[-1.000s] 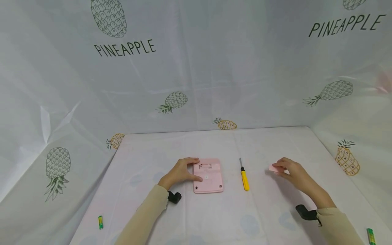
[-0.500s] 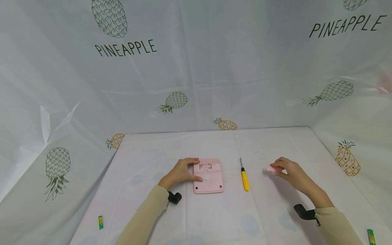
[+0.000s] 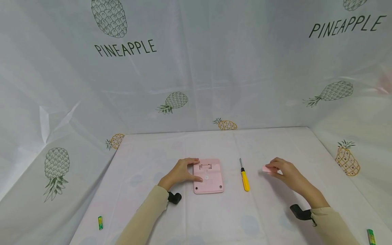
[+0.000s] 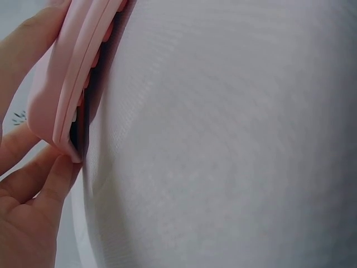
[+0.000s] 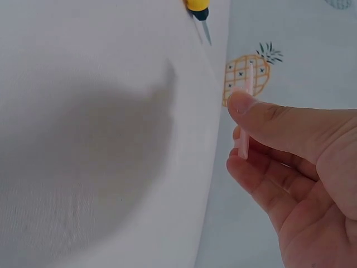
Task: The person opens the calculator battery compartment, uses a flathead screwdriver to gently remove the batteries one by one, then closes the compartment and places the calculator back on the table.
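Observation:
A pink calculator [image 3: 212,183] lies back side up on the table, its battery compartment [image 3: 205,166] uncovered near the top. My left hand [image 3: 180,172] grips it by the left side, thumb on the back and fingers at the far corner. In the left wrist view, keys show along the underside of the calculator [image 4: 67,72]. Off to the right and raised over the table, my right hand [image 3: 289,174] pinches a small thin pink battery cover [image 3: 267,169]. Seen edge-on in the right wrist view, the battery cover [image 5: 244,142] sits between thumb and fingers.
Between the calculator and my right hand lies a yellow-handled screwdriver [image 3: 245,179], its tip pointing away. One green battery [image 3: 100,223] rests at the near left, another battery [image 3: 371,237] at the near right. A pineapple-print curtain [image 3: 196,68] surrounds the table's back and sides.
My right hand has drifted a little to the left with the battery cover, toward the screwdriver. The left hand and the calculator have stayed in place.

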{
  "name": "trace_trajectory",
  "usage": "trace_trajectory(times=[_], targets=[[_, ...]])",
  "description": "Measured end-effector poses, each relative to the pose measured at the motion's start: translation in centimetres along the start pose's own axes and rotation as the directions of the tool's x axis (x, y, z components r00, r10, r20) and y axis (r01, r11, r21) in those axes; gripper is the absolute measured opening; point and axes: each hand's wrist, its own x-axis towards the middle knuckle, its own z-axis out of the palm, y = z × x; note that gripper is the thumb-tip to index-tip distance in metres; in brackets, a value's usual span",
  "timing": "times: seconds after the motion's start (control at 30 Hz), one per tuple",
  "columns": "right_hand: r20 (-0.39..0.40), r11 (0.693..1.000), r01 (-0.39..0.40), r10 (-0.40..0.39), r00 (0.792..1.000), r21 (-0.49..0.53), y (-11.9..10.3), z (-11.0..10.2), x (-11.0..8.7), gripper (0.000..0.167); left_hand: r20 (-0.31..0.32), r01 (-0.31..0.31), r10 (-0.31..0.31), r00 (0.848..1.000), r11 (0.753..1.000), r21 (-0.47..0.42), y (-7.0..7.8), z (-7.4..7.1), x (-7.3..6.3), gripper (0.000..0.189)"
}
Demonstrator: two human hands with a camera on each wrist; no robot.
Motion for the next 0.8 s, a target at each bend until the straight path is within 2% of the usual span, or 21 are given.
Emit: trace_trajectory(times=[0.2,0.53,0.8], targets=[[0.019,1.000,-0.014,0.014,1.000,-0.007,-0.4,0.4,0.4,0.030,-0.002,0.000,0.000,1.000,1.000,0.000,0.0,-0.1,0.0,0.088],[-0.023,0.998,0.061,-0.061,0.998,0.004,-0.9,0.8,0.8,0.034,-0.004,0.003,-0.003,1.000,1.000,0.000,-0.1,0.0,-0.1,0.088],[-0.020,0.998,0.065,-0.065,0.998,0.018,-1.2,1.0,1.1,0.035,-0.002,0.001,-0.001,1.000,1.000,0.009,0.0,0.0,0.1,0.088]])
